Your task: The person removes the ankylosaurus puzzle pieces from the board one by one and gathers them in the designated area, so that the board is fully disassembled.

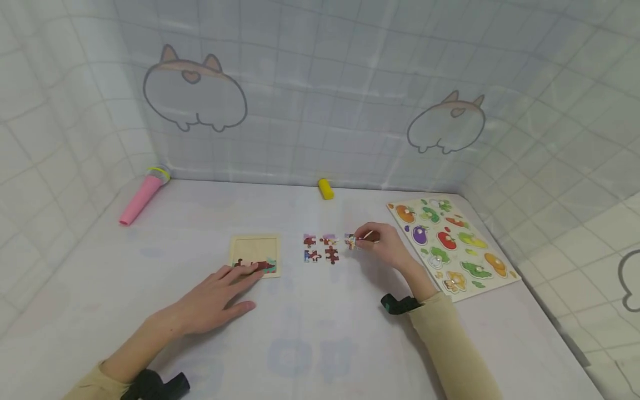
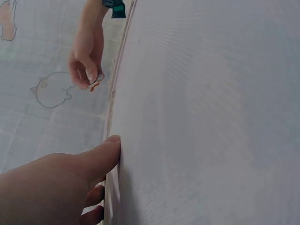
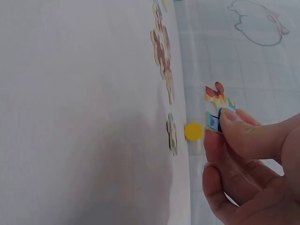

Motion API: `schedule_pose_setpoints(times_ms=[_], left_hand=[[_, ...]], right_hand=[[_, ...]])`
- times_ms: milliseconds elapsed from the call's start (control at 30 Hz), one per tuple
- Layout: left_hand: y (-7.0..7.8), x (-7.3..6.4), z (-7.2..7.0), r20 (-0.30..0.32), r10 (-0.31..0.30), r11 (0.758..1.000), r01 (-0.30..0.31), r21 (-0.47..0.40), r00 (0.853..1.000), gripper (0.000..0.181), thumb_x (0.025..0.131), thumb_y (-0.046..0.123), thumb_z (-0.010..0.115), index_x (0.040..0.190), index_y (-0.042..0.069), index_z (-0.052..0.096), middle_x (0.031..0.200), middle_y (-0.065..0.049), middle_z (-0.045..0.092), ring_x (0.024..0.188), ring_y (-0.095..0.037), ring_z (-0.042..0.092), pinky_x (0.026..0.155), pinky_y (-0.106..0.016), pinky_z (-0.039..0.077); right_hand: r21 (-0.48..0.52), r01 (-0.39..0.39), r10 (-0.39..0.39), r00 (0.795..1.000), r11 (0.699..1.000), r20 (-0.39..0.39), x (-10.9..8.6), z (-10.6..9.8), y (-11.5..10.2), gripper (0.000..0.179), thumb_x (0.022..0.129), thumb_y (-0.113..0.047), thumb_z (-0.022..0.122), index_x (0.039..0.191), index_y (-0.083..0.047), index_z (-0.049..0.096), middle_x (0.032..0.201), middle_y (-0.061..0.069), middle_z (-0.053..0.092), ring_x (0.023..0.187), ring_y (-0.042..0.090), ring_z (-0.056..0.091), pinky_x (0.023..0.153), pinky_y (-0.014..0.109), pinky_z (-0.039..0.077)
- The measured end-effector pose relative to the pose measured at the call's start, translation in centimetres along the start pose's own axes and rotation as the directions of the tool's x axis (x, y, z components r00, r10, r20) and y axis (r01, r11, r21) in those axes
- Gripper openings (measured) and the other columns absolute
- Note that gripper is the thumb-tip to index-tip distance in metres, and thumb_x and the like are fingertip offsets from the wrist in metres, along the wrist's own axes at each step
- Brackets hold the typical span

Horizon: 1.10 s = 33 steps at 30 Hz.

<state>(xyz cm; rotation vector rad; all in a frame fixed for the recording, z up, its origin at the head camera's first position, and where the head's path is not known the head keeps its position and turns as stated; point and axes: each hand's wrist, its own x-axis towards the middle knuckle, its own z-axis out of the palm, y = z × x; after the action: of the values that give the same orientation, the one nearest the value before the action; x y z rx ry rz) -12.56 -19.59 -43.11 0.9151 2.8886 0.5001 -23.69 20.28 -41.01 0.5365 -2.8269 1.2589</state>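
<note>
My left hand (image 1: 212, 303) lies with extended fingers over the lower edge of a small square wooden puzzle tray (image 1: 256, 248). Brown and teal puzzle pieces (image 1: 270, 265) fill the tray's bottom strip, partly hidden by my fingers. To the right, my right hand (image 1: 384, 244) pinches a colourful puzzle piece (image 3: 214, 107) between thumb and fingers, held above the table. Beside its fingertips another loose piece (image 1: 348, 240) lies on the table. Several more loose pieces (image 1: 331, 255) lie in two short rows between the tray and my right hand.
A vegetable peg board (image 1: 452, 236) lies to the right, close to my right forearm. At the back stands or lies a yellow cylinder (image 1: 326, 189). A pink toy microphone (image 1: 141, 199) rests at the back left. Patterned cloth walls (image 1: 310, 111) enclose the white table (image 1: 320, 311).
</note>
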Motion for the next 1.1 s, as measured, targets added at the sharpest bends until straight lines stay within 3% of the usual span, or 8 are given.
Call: schedule_pose_setpoints(times_ms=[367,800,1100], left_hand=[[0.2,0.1,-0.3,0.008,-0.012,1.000,0.012,0.010,1.000,0.064,0.101,0.052,0.051,0.154,0.019,0.041,0.156,-0.008,0.040,0.143,-0.041,0.035,0.111,-0.062,0.034],[0.1,0.0,-0.1,0.007,-0.015,1.000,0.015,0.011,1.000,0.064,0.100,0.052,0.052,0.155,0.023,0.039,0.156,-0.007,0.039,0.143,-0.039,0.035,0.111,-0.060,0.035],[0.0,0.0,0.0,-0.004,-0.010,1.000,0.010,0.024,1.000,0.064,0.100,0.052,0.052,0.155,0.021,0.040,0.157,-0.006,0.040,0.141,-0.036,0.037,0.111,-0.058,0.036]], right_hand=[[-0.010,-0.047,0.048,0.995,0.999,0.092,-0.2,0.4,0.3,0.010,0.089,-0.003,0.073,0.094,-0.011,0.073,0.097,0.004,0.071,0.084,0.019,0.063,0.077,0.031,0.052],[-0.061,-0.046,0.053,0.992,0.997,0.115,-0.4,0.8,0.2,0.009,0.090,-0.008,0.074,0.097,-0.013,0.074,0.096,0.002,0.070,0.084,0.019,0.060,0.075,0.030,0.050],[-0.083,0.006,0.004,0.992,0.997,0.127,-0.4,0.9,0.6,0.015,0.089,-0.003,0.074,0.101,-0.013,0.075,0.099,0.001,0.071,0.087,0.018,0.060,0.079,0.031,0.052]])
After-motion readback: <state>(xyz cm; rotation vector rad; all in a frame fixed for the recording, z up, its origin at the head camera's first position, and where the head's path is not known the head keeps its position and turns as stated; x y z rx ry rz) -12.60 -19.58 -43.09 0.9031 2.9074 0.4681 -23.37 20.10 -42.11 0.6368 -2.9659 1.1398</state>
